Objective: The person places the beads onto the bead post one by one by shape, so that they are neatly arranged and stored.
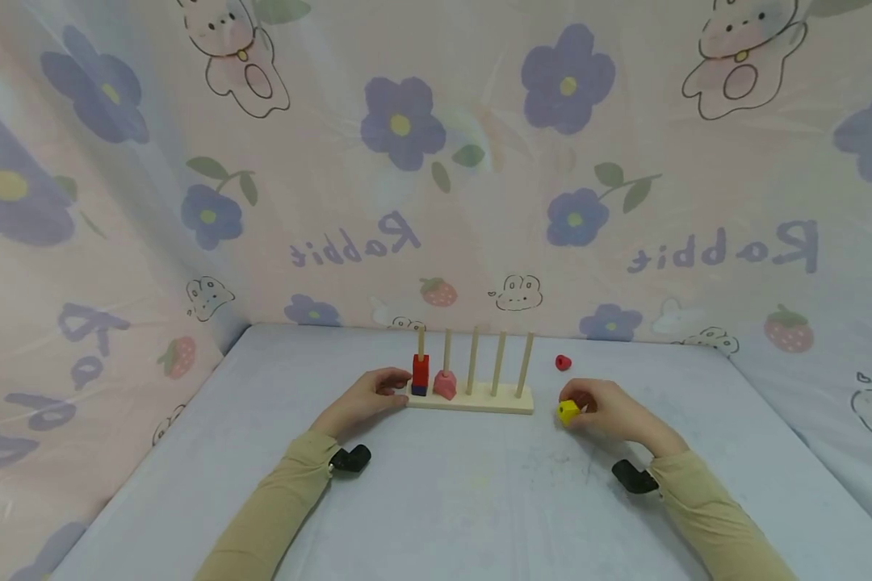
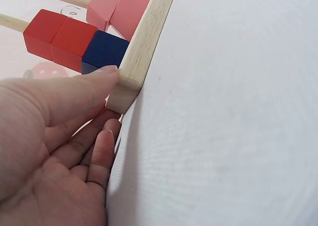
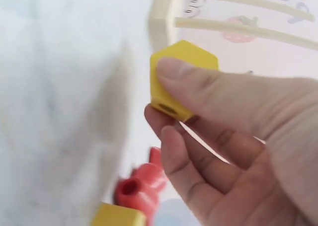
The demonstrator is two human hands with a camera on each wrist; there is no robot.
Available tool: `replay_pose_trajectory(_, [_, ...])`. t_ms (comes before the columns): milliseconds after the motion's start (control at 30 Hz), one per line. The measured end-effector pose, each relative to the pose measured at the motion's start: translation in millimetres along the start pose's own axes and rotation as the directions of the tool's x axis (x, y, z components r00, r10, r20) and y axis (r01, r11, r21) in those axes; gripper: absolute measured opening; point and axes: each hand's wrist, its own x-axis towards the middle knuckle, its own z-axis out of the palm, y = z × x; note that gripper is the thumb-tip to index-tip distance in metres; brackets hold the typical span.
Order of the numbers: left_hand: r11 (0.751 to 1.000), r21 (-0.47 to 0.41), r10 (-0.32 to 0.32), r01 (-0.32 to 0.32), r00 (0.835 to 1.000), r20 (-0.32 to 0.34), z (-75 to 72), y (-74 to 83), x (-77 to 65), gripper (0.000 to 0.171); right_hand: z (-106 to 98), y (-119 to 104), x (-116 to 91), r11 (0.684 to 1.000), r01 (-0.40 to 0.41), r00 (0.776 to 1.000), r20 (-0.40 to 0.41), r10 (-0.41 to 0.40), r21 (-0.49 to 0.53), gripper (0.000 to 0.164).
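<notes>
A pale wooden peg stand (image 1: 472,398) with several upright pegs stands toward the back of the table. Its leftmost peg carries red blocks (image 2: 74,43) above a dark blue block (image 2: 104,51); pink blocks (image 1: 446,385) sit on the second peg. My left hand (image 1: 369,397) holds the stand's left end, thumb at the base's corner and fingertips at its end. To the right of the stand, my right hand (image 1: 610,410) pinches a yellow block (image 3: 186,52) between thumb and fingers. A hole shows in the block's side.
Beyond the right hand lies a small red piece (image 1: 563,363). Low in the right wrist view, lobed red beads (image 3: 139,188) lie near another yellow block (image 3: 118,216). A printed curtain (image 1: 480,202) hangs behind the white table (image 1: 465,508).
</notes>
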Motion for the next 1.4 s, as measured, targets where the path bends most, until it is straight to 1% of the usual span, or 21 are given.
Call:
replay_pose_trajectory(67, [1.000,0.003,0.005,-0.005,1.000,-0.002,0.1,-1.5,0.2,0.046,-5,-3,-1,1.000,0.000,1.000,-0.019,0.001,0.016,0.026])
replay_pose_trajectory(133, [1.000,0.014,0.006,-0.006,1.000,-0.005,-0.4,-2.2,-0.4,0.046,-12,-7,-2,0.999,0.016,0.999,-0.042,-0.015,0.045,0.027])
replay_pose_trajectory(167, [1.000,0.019,0.005,-0.004,1.000,-0.008,-1.1,-6.8,1.0,0.046,-15,-11,-3,0.998,0.026,0.998,-0.054,-0.023,0.065,0.027])
replay_pose_trajectory(267, [1.000,0.028,0.005,-0.005,1.000,-0.008,-2.8,-7.3,-0.2,0.046,-26,-24,-4,0.988,0.044,0.996,-0.089,-0.032,0.146,0.028])
replay_pose_trajectory(333, [1.000,0.022,-0.007,0.008,1.000,-0.006,-4.0,-7.2,-0.4,0.046,-33,-32,-4,0.979,0.050,0.993,-0.117,-0.027,0.197,0.029])
replay_pose_trajectory(467, [1.000,0.005,0.005,-0.005,1.000,-0.001,-5.1,-6.9,2.7,0.046,-45,-50,0,0.961,0.067,0.981,-0.192,-0.015,0.268,0.032])
replay_pose_trajectory(567, [1.000,-0.002,0.017,-0.017,1.000,0.002,-5.1,-6.4,5.2,0.045,-49,-64,8,0.951,0.099,0.966,-0.259,-0.020,0.294,0.035])
replay_pose_trajectory(700, [1.000,0.004,0.015,-0.015,1.000,0.012,-4.3,-4.3,6.2,0.045,-47,-82,24,0.930,0.169,0.933,-0.356,-0.044,0.327,0.036])
replay_pose_trajectory(800, [1.000,0.012,0.013,-0.013,1.000,0.010,-4.0,-1.9,6.2,0.045,-43,-95,38,0.903,0.236,0.906,-0.417,-0.070,0.360,0.036])
replay_pose_trajectory(900, [1.000,0.007,0.013,-0.013,1.000,0.002,-4.2,-0.6,6.5,0.045,-37,-107,52,0.876,0.295,0.886,-0.453,-0.101,0.382,0.035])
replay_pose_trajectory(933, [1.000,0.006,0.015,-0.015,1.000,0.000,-4.2,-0.7,6.7,0.045,-35,-112,56,0.869,0.310,0.882,-0.457,-0.112,0.386,0.035])
replay_pose_trajectory(1000, [1.000,0.006,0.015,-0.015,1.000,-0.001,-4.2,-1.6,7.1,0.045,-32,-126,60,0.870,0.328,0.877,-0.461,-0.136,0.367,0.033])
replay_pose_trajectory(1167, [1.000,0.014,0.011,-0.011,1.000,0.010,-3.8,-4.3,6.7,0.045,-23,-153,69,0.879,0.327,0.882,-0.446,-0.152,0.346,0.032])
replay_pose_trajectory(1233, [1.000,0.014,0.009,-0.009,1.000,0.009,-3.7,-5.2,6.5,0.045,-18,-156,74,0.878,0.326,0.884,-0.442,-0.151,0.352,0.032])
replay_pose_trajectory(1400, [1.000,0.005,0.012,-0.012,1.000,0.007,-2.6,-5.6,6.3,0.045,-3,-158,86,0.886,0.328,0.876,-0.456,-0.155,0.327,0.031])
